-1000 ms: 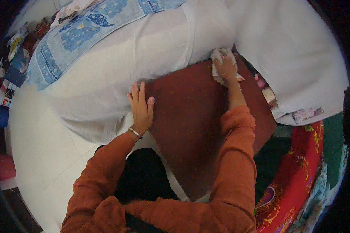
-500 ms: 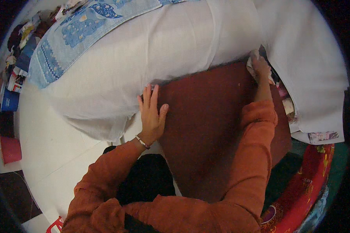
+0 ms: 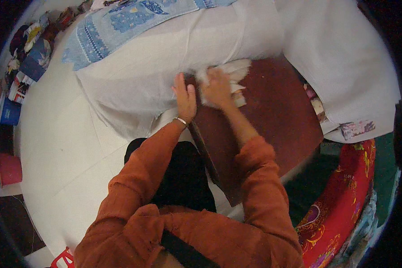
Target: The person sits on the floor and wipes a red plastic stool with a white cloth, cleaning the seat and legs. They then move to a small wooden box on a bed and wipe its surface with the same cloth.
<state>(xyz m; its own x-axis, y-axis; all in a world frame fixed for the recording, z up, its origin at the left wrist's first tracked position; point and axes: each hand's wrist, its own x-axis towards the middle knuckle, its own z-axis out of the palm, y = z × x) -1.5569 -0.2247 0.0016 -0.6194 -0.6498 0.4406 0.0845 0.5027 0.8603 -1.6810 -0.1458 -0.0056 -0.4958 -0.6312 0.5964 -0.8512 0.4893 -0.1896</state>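
Note:
A reddish-brown board-like surface with a dark edge lies slanted in front of me, its far side against a white draped cloth. My right hand presses a crumpled off-white rag onto the board, near its far left corner. The rag spreads out past my fingers to the right, and the hand is slightly blurred. Close on its left, my left hand rests along the board's left edge with fingers stretched upward and the thumb apart. A bracelet circles my left wrist.
A blue patterned cloth lies over the white drape. Another white cover hangs at the right, above a red patterned fabric. Boxes and clutter line the far left. A pinkish-red bucket stands on the left.
My right hand has swept the rag left across the board, from its far right corner toward my left hand. The whole view has shifted, and the left hand stays at the left edge.

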